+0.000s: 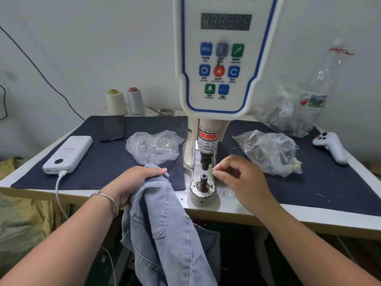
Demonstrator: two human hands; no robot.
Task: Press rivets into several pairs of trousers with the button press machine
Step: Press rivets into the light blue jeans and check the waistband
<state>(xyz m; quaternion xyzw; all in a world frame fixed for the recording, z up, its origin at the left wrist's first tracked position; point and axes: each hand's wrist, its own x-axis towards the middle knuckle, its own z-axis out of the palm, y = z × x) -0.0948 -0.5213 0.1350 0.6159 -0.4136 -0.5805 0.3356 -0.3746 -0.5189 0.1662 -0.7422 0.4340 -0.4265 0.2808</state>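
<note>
Loading appeared to be the step in hand: the left hand [134, 182] gripped the bunched light-blue denim trousers [165, 234] at the tabletop [309, 215] edge, while the right hand [235, 178], fingers curled, pinched something too small to identify beside the white button press machine's [224, 58] lower die post [204, 179], which the next move would have to seat squarely.

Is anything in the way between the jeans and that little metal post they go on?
Nothing visible blocks it. The left hand grips the jeans just left of the post. The right hand hovers beside the post, fingers curled, not over it.
</note>
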